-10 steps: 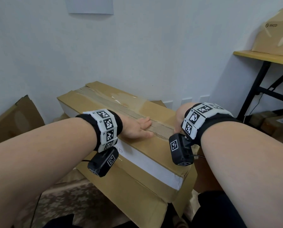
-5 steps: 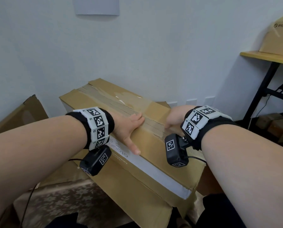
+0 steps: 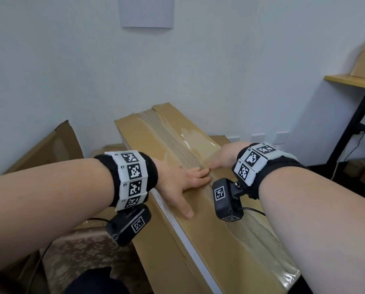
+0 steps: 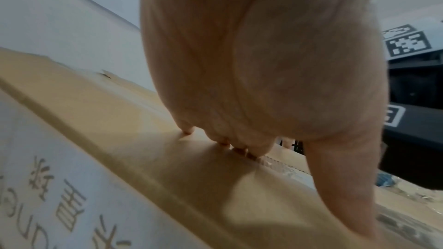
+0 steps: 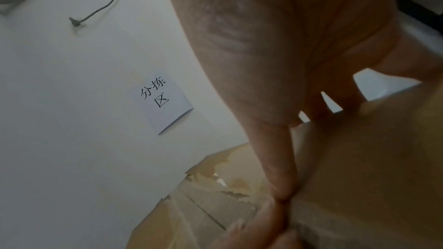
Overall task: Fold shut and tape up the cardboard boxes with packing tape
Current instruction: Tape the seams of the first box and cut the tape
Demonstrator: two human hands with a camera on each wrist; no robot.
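A pale wall fills the background, with one white paper sheet stuck high on it; in the right wrist view the sheet carries handwritten characters. At the far right a wooden shelf on a black frame holds a cardboard shape, cut off by the picture's edge. At the left, one flattened piece of cardboard leans near the wall. Patterned floor shows below.

In the middle stands one long brown box, running from the near right away toward the wall. Its top flaps are folded shut, so nothing inside can be seen. A strip of clear tape runs along the middle seam. A white side panel with printed characters faces left.

Two bare forearms reach in, each wearing a black wristband with square markers and a small black camera. The left hand lies flat on the box top, fingers straight and spread, thumb pointing back along the flap; its grip is released. The right hand also presses flat on the top across the seam, fingers straight, grip released, partly hidden behind its wristband. The fingertips of the two hands lie just beside each other at the seam.
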